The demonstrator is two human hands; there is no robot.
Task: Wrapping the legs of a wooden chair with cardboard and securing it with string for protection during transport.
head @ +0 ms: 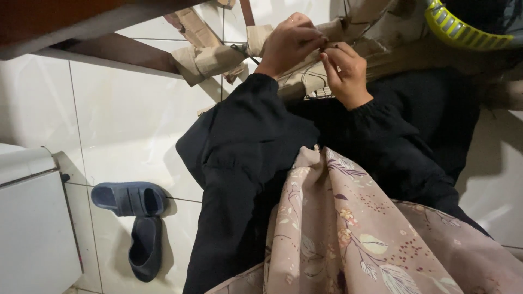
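Both hands pinch together on thin dark wire (326,48) over cardboard scraps (210,60), left hand (291,43) and right hand (344,73); a hard tug could probably snap it.

Torn brown cardboard pieces (210,57) at upper centre look matt and rough-edged. The white floor tiles (131,120) are glossy and smooth. Dark blue rubbery slippers (136,218) at lower left look matt. The pink floral cloth (348,234) is soft and lightly sheened; black sleeves (245,141) are matt fabric.
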